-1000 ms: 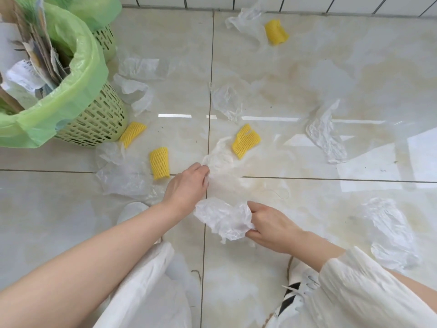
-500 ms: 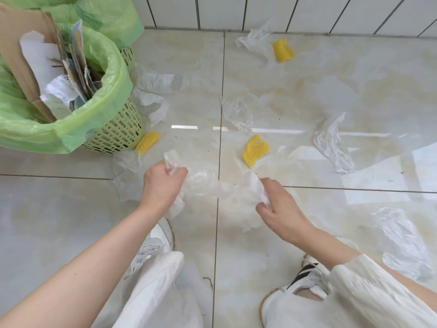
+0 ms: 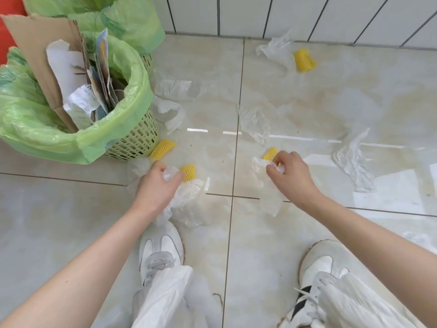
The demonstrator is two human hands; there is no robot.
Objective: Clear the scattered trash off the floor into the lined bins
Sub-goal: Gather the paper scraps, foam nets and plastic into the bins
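Plastic wrap (image 3: 186,200) bunched in left hand (image 3: 156,185), fingers closed on it; second wad (image 3: 267,185) gripped in right hand (image 3: 293,176). Lined bin (image 3: 132,138) up and left — nearer the left hand, likely first to drop.

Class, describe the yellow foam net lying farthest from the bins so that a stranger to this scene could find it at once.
Start at the white tiled wall along the top of the view and follow its base to the right. There, on the floor, lies the yellow foam net, touching a crumpled clear plastic bag. Unlike the other yellow nets, it sits by the wall, far from both hands and the bins.
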